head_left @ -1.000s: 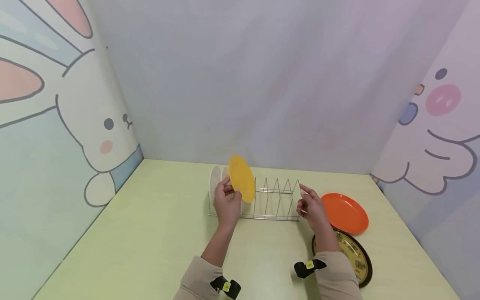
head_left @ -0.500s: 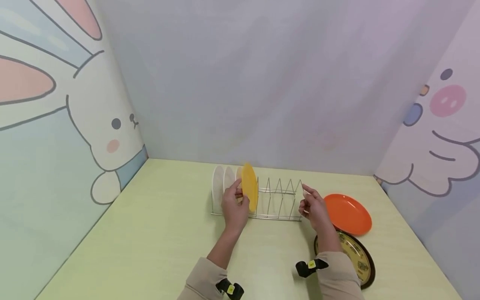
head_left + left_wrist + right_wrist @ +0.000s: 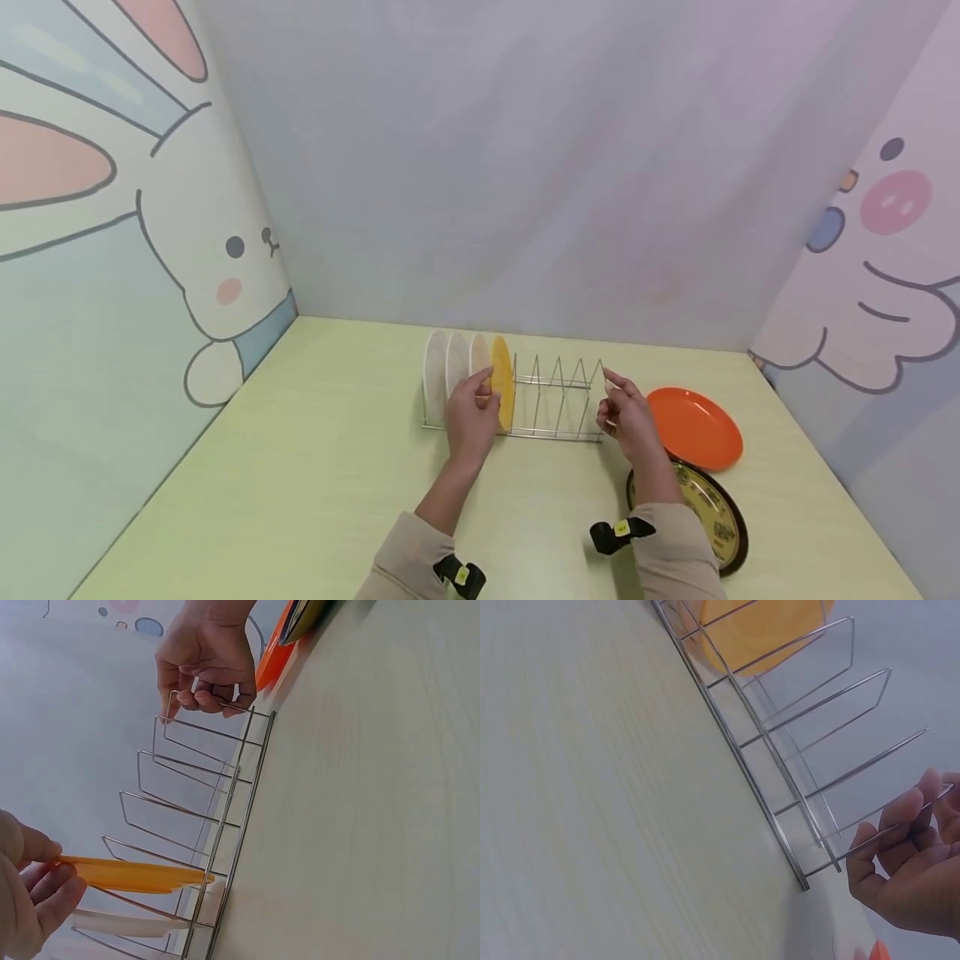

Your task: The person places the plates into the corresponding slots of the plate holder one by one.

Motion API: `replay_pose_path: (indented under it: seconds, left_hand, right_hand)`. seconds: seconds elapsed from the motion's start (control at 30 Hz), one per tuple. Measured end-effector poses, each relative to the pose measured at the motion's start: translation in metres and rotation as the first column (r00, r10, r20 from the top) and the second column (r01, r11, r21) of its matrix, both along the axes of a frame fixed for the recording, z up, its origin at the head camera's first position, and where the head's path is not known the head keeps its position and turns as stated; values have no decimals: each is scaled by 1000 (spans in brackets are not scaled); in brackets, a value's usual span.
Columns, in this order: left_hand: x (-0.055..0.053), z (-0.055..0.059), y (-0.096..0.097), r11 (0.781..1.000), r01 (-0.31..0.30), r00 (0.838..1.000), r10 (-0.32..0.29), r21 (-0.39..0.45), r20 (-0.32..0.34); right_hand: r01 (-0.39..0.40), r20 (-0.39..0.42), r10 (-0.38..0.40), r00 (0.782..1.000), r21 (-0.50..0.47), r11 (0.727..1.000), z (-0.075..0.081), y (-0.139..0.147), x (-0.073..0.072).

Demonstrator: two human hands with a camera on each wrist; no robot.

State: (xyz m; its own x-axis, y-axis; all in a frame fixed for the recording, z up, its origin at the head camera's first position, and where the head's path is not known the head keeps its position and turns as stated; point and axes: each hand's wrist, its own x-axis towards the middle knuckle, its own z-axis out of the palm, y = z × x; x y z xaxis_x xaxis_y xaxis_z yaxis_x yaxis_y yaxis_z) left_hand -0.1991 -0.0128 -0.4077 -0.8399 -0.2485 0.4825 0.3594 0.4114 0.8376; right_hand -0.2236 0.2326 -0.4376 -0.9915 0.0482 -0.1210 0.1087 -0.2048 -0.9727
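Note:
A yellow plate (image 3: pixel 503 385) stands on edge in the wire dish rack (image 3: pixel 555 435), just right of several white plates (image 3: pixel 436 375). Its near edge is pinched between the thumb and fingers of my left hand (image 3: pixel 472 419), as the left wrist view shows with the plate (image 3: pixel 135 876) down between the wires. At the rack's right end, my right hand (image 3: pixel 628 421) grips the last wire loop; in the right wrist view its fingers (image 3: pixel 904 808) curl round that wire.
To the right of the rack lies an orange plate (image 3: pixel 693 429). Nearer me, a dark-rimmed patterned plate (image 3: pixel 708 512) is partly hidden under my right forearm. Rack slots between the yellow plate and my right hand show bare wire dividers (image 3: pixel 558 392). A curtain-like backdrop (image 3: pixel 480 167) rises behind the table.
My left hand has brought the yellow plate down and to the right, from tilted above the rack to upright in a slot. The right hand keeps its hold on the rack's end.

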Motion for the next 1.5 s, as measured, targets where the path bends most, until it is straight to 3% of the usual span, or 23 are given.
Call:
replay_pose_path:
  seconds: [0.3, 0.37, 0.47, 0.6, 0.7, 0.9, 1.17, 1.33, 1.43, 1.5]
  left_hand:
    - [-1, 0, -4, 999, 28, 1000, -28, 37, 8]
    - [1, 1, -6, 998, 46, 999, -46, 40, -5]
    - [5, 3, -12, 997, 51, 998, -50, 54, -36]
    - [10, 8, -22, 993, 50, 998, -45, 105, -52]
    - [13, 10, -29, 990, 57, 997, -51, 128, -50]
    - [16, 8, -41, 995, 34, 998, -29, 94, -61]
    - [15, 5, -65, 996, 48, 993, -40, 72, -108]
    - [11, 1, -85, 999, 16, 992, -10, 43, -128]
    - [5, -1, -99, 999, 9, 996, -4, 47, -93]
    - [0, -3, -107, 998, 24, 999, -22, 53, -33]
  right_hand:
    - [1, 11, -1, 1000, -12, 1000, 1, 0, -1]
    - [13, 12, -13, 1000, 3, 1000, 2, 0, 0]
    - [50, 3, -51, 999, 100, 994, 4, -2, 4]
    - [107, -19, -106, 994, 246, 963, 8, -8, 11]
    - [128, -37, -122, 992, 279, 952, 11, -10, 16]
    - [130, -47, -121, 992, 355, 926, 18, -11, 27]
    - [84, -81, -51, 995, 485, 870, 29, -2, 47]
    - [49, -106, 12, 994, 550, 834, 31, 4, 62]
    - [28, -108, 46, 993, 596, 802, 33, 7, 73]
    - [14, -105, 65, 992, 617, 787, 34, 10, 79]
